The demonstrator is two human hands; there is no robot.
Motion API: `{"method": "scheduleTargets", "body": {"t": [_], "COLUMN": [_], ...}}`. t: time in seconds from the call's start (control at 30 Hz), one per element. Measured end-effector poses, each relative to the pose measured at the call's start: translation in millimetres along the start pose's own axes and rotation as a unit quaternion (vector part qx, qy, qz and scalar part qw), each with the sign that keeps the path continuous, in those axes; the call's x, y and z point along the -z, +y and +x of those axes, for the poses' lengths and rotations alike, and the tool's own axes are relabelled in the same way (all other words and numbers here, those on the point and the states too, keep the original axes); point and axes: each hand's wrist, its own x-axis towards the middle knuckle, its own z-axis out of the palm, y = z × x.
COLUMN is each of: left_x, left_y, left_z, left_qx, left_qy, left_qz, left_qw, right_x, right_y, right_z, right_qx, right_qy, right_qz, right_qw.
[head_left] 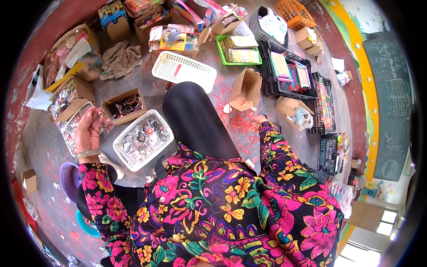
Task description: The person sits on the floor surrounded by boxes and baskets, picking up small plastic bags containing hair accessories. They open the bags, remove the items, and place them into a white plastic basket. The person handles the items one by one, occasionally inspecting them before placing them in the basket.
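Observation:
My left hand (88,131) is raised with its palm showing and its fingers loosely bent, a pale bangle on the wrist. It is over a white basket (70,138) of small clear packets. Shiny clear plastic shows beside its fingertips; whether they touch it is unclear. My right hand (257,123) reaches low over red strips (242,142) scattered on the floor; its fingers are small and partly hidden. Between my hands, near my black-clad knee (189,115), stands a white basket (168,141) full of clear packets with dark and red hair ties.
A cardboard box (143,107) of hair ties stands behind that basket. Farther off are a white basket (155,66), a green tray (221,51), an open carton (244,91) and a black crate (291,92). A purple basin (66,178) stands at my left.

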Motion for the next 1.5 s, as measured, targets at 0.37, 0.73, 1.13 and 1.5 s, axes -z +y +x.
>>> {"method": "scheduleTargets", "body": {"t": [0.37,0.73,1.13,1.5], "left_x": [0.1,-1.9,-9.9,-5.9], "left_y": [2.0,4.6,9.1,13.9], "left_z": [-4.1,-5.1,-12.5,-16.9], "left_qx": [0.003,-0.005,0.01,-0.035], "left_qy": [-0.003,0.012,-0.032,0.035], "left_qz": [0.005,0.004,-0.113,-0.21], "left_qw": [1.0,1.0,0.993,0.977], "right_x": [-22.8,-32.3,-257.6,-482.3], "right_y": [-13.0,-55.3,-281.2,-271.0], "right_z": [-32.1,-34.6,-201.3,-253.3], "right_qx": [0.011,-0.012,0.452,0.182], "right_qy": [0.073,-0.007,-0.181,-0.52], "right_qz": [-0.227,-0.265,-0.093,-0.067], "right_qw": [0.971,0.964,0.868,0.832]}}
